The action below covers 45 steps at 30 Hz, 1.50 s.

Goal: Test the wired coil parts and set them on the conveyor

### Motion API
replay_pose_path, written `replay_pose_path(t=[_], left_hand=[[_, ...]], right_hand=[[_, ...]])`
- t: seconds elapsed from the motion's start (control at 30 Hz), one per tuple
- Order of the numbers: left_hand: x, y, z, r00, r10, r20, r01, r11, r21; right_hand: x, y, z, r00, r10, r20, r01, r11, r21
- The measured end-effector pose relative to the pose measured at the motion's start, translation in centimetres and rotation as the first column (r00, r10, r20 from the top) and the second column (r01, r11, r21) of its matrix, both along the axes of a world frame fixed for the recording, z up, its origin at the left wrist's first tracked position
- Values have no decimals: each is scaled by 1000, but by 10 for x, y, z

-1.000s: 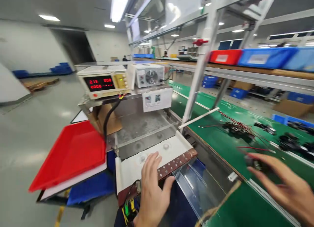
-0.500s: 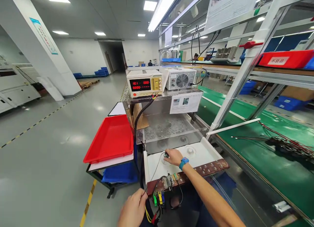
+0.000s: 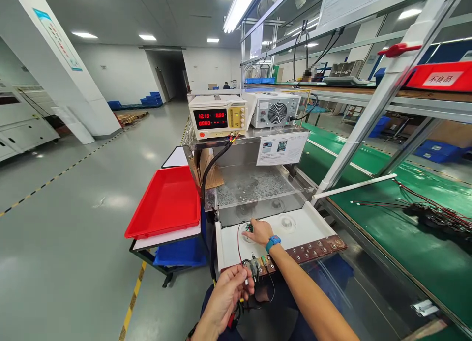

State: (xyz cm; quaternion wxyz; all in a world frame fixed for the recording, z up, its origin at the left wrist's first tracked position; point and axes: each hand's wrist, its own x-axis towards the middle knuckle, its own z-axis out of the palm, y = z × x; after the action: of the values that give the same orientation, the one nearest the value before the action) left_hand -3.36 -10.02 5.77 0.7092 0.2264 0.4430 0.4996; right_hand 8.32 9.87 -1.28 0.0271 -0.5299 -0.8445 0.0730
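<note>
My right hand (image 3: 261, 232), with a blue watch on its wrist, is closed on a small round circuit board (image 3: 249, 228) over the white tray (image 3: 306, 224). A thin dark red wire (image 3: 239, 245) runs from the board down to my left hand (image 3: 230, 294). The left fingers pinch the wire's end, where a small white connector (image 3: 246, 282) shows. Just beyond my left hand is a brown strip (image 3: 313, 251) with a row of metal studs and a small clamp fixture (image 3: 255, 267). Part of the board is hidden by my right fingers.
A power supply (image 3: 217, 117) with red digits and a grey fan unit (image 3: 277, 112) stand on the clear shelf behind. At left is a red tray (image 3: 165, 201) on a cart. A green conveyor (image 3: 372, 223) holding bundled wires (image 3: 435, 218) lies right.
My left hand has moved up and right, near the clamp fixture, and the connector now shows in its fingers. My right hand stays over the tray with the board. The view has shifted slightly.
</note>
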Motion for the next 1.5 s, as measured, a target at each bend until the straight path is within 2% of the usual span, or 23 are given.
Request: replay_pose_path(t=[0.3,0.47,0.63,0.73,0.83,1.07,1.3,1.5], left_hand=[[8,43,0,991,51,-123,-50,999,9],[10,55,-3,979,95,-178,-83,994,75],[12,68,-15,948,138,-288,-94,983,160],[17,77,-25,902,164,-400,-84,974,210],[25,84,-34,858,192,-477,-76,965,252],[33,95,-51,806,263,-529,-83,937,339],[34,100,-71,805,207,-556,-12,943,333],[34,99,-75,805,125,-579,59,956,289]], right_hand=[[5,6,-9,999,33,33,-30,995,-96],[6,9,-17,998,57,-38,-61,992,-107],[6,14,-29,995,66,-73,-74,991,-109],[5,16,-32,996,43,-80,-52,992,-118],[5,17,-31,996,30,-84,-41,990,-133],[8,17,-24,995,35,-93,-50,985,-168],[9,19,-26,994,34,-107,-53,982,-179],[9,20,-29,991,4,-131,-29,980,-194]])
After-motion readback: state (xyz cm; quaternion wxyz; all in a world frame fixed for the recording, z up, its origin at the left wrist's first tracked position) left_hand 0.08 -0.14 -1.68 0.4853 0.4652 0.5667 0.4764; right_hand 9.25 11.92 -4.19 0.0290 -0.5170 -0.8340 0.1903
